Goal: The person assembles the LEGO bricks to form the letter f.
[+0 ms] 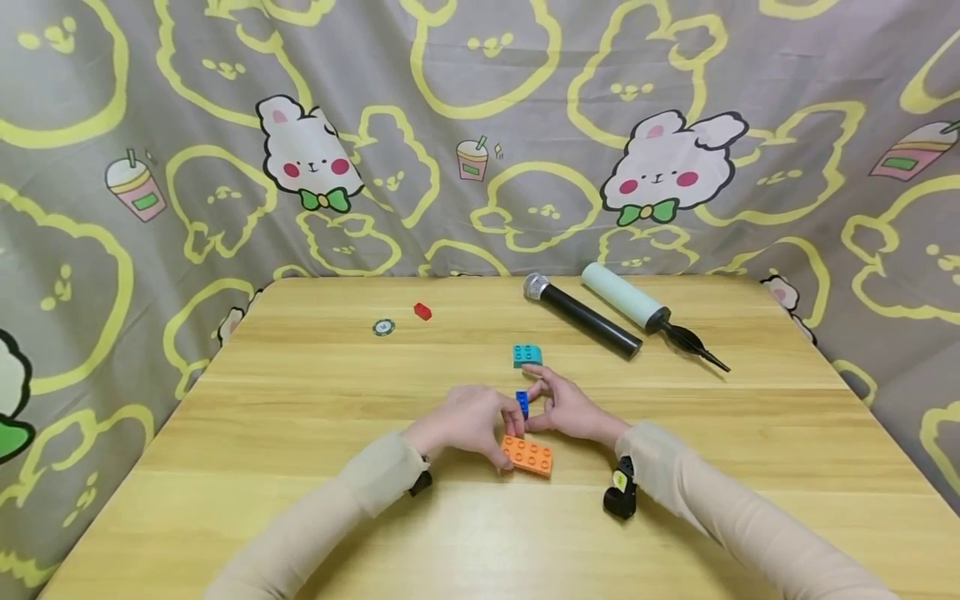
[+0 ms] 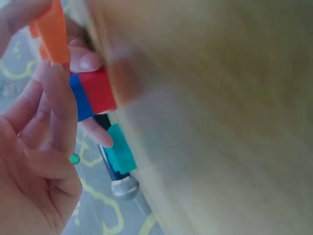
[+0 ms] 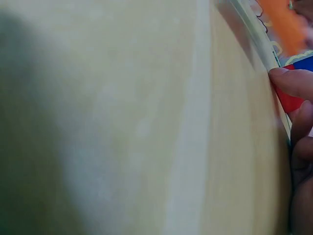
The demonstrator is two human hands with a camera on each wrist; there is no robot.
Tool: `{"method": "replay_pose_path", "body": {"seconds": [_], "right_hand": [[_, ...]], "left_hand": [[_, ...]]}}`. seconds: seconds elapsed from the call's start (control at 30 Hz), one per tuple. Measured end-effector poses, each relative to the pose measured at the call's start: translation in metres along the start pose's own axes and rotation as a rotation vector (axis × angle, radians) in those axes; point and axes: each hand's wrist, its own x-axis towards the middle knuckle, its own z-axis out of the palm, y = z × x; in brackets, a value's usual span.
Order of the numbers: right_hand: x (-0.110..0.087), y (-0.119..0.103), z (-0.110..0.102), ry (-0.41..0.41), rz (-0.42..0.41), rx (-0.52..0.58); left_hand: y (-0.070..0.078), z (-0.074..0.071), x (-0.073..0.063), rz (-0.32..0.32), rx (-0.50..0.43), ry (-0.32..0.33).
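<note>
My left hand (image 1: 468,418) pinches an orange toy brick (image 1: 527,456) with studs on top, held tilted just above the table. Close by on the right, my right hand (image 1: 572,408) has its thumb and fingers about a small stack, a blue brick (image 1: 522,403) on top of a red brick (image 2: 100,90). The stack stands on the table, and in the right wrist view the thumb (image 3: 292,82) lies against the red part (image 3: 289,101). A teal brick (image 1: 527,356) sits just beyond the right hand's fingers.
Farther back lie a black microphone (image 1: 588,320) and a pale green hand pump (image 1: 624,297) with a black nozzle. At the back left are a small red brick (image 1: 423,311) and a round chip (image 1: 384,327). A patterned curtain (image 1: 420,192) hangs behind the wooden table (image 1: 300,400).
</note>
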Motion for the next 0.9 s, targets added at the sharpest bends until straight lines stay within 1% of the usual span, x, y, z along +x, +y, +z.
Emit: {"method": "replay_pose_path", "body": {"seconds": [0.1,0.2,0.3,0.43,0.6,0.77,0.9], "right_hand": [[0.0,0.004,0.001,0.007,-0.015,-0.007],[0.001,0.005,0.0,0.017,-0.053,-0.017],[0.0,0.005,-0.001,0.029,-0.089,-0.048],[-0.002,0.004,-0.001,0.028,-0.102,-0.059],[-0.002,0.004,0.0,0.016,-0.1,-0.05],[-0.002,0.005,0.001,0.025,-0.084,-0.063],[-0.001,0.005,0.001,0.034,-0.056,-0.057]], "left_hand": [[-0.002,-0.006,-0.003,0.002,-0.078,0.025],[-0.004,-0.014,-0.004,-0.005,-0.108,0.09],[-0.006,-0.021,-0.001,-0.015,-0.109,0.159],[-0.01,-0.025,0.006,-0.035,-0.094,0.207],[-0.015,-0.024,0.017,-0.077,-0.09,0.232],[-0.017,-0.022,0.023,-0.111,-0.097,0.223],[-0.017,-0.021,0.026,-0.12,-0.095,0.216]]}}
